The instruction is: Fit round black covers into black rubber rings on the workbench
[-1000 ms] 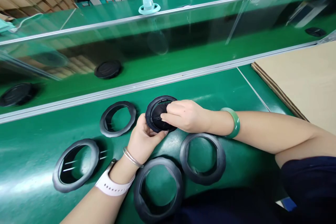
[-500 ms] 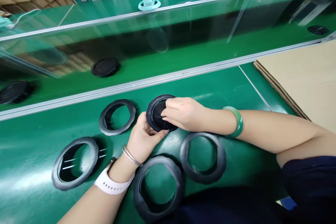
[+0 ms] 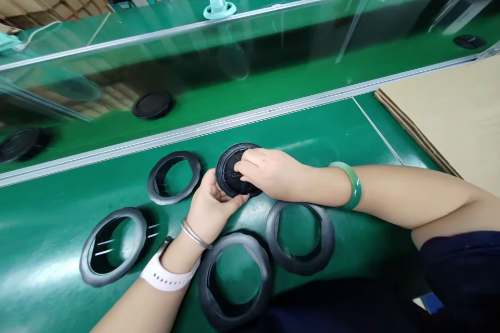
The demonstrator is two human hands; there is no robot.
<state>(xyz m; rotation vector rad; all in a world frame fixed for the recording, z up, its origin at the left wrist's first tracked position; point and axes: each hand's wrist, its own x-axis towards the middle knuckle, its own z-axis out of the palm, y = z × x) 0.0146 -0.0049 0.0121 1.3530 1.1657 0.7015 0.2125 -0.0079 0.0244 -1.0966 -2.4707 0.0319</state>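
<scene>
My left hand [image 3: 209, 205] grips the near left rim of a round black ring [image 3: 223, 162], with the thumb along its lower edge. Inside that ring lies a black disc [image 3: 228, 169] with a raised bar at its middle. My right hand [image 3: 269, 171] reaches over from the right, its fingers closed in a pinch on the disc's middle. The hand covers the right part of the disc and ring. Around my hands lie several loose black rings, among them one at the upper left [image 3: 154, 184], one at the right [image 3: 328, 239] and one in front [image 3: 207, 291].
Another black ring [image 3: 88, 263] lies at the left on the green table [image 3: 312, 130]. Behind a metal rail [image 3: 265, 113], black round parts [image 3: 152, 105] rest on a green belt. A clear panel stands behind it, with a fan [image 3: 216, 2] beyond. Cardboard sheets [image 3: 449, 109] lie at the right.
The black disc now sits flatter inside the ring, with less of a gap at its upper edge. My right fingers have shifted slightly left. The belt parts moved slightly left and down in view.
</scene>
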